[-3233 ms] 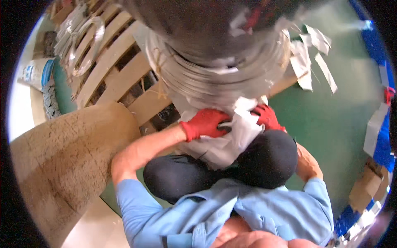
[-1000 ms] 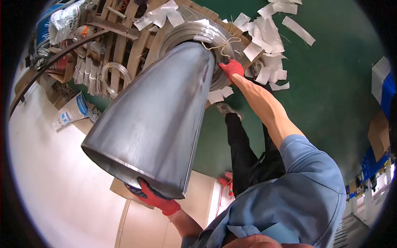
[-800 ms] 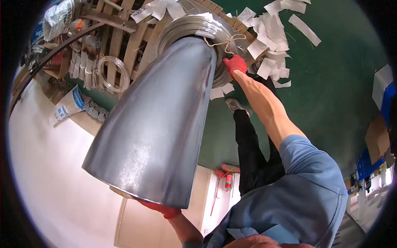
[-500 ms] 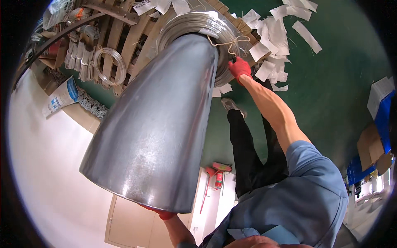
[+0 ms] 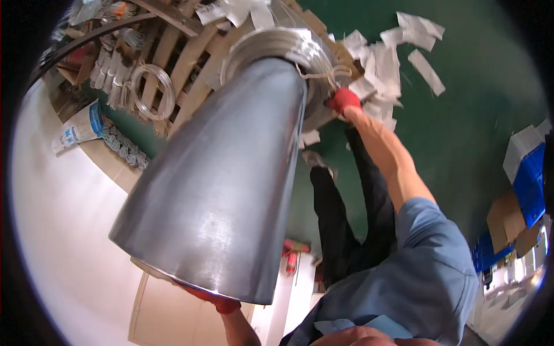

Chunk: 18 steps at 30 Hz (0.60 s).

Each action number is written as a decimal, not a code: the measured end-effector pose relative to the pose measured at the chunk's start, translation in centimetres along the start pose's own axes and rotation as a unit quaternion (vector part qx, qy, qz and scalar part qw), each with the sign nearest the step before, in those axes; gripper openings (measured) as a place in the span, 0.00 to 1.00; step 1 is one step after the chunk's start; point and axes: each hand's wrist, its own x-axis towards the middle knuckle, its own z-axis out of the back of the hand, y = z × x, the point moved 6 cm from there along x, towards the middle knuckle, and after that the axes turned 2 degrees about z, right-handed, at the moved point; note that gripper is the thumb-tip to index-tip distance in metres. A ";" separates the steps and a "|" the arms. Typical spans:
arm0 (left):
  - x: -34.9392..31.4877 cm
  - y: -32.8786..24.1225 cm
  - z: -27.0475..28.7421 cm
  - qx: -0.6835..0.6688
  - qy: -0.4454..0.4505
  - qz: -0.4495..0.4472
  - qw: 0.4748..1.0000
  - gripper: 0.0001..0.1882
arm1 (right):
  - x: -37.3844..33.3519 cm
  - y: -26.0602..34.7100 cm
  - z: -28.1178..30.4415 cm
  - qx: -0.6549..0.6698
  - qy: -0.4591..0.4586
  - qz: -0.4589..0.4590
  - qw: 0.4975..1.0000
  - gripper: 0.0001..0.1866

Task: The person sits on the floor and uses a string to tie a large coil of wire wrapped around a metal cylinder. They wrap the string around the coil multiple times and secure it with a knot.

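A large tapered grey metal drum (image 5: 213,179) fills the middle, its narrow end toward a coil of silvery wire (image 5: 245,46) and its wide end toward me. My left hand (image 5: 216,301), in a red glove, is under the wide rim and holds it from below; most of its fingers are hidden behind the drum. Beside the coil, my red-gloved right hand (image 5: 344,101) is closed at the lower end of a knotted length of tan twine (image 5: 326,74). Something small and dark shows at that fist, too blurred to name.
A wooden pallet (image 5: 187,60) lies under the coil. On it are a smaller wire coil (image 5: 153,92) and bundled wires (image 5: 109,75). White paper strips (image 5: 381,69) litter the green floor at right. A white-and-blue sack (image 5: 81,127) lies left; cardboard (image 5: 505,219) is far right.
The drum's narrow end and the coil sit slightly lower in view. My right fist has shifted a little right and down. More of my left glove shows under the rim.
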 end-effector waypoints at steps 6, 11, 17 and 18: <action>-0.2 0.7 -0.4 -0.044 -0.089 0.056 0.993 0.37 | -2.2 1.1 1.3 0.023 0.034 -0.021 0.999 0.31; -0.4 1.0 -0.6 -0.076 -0.086 0.049 0.992 0.38 | -1.9 0.7 1.2 0.014 0.043 -0.091 0.995 0.34; 0.6 0.3 -1.5 -0.041 -0.078 -0.028 0.996 0.40 | -1.3 -0.4 1.5 -0.042 0.027 -0.064 0.997 0.38; 0.6 -0.2 -1.4 -0.058 -0.068 -0.025 0.996 0.40 | -1.6 -0.1 1.0 -0.084 0.046 -0.051 0.994 0.36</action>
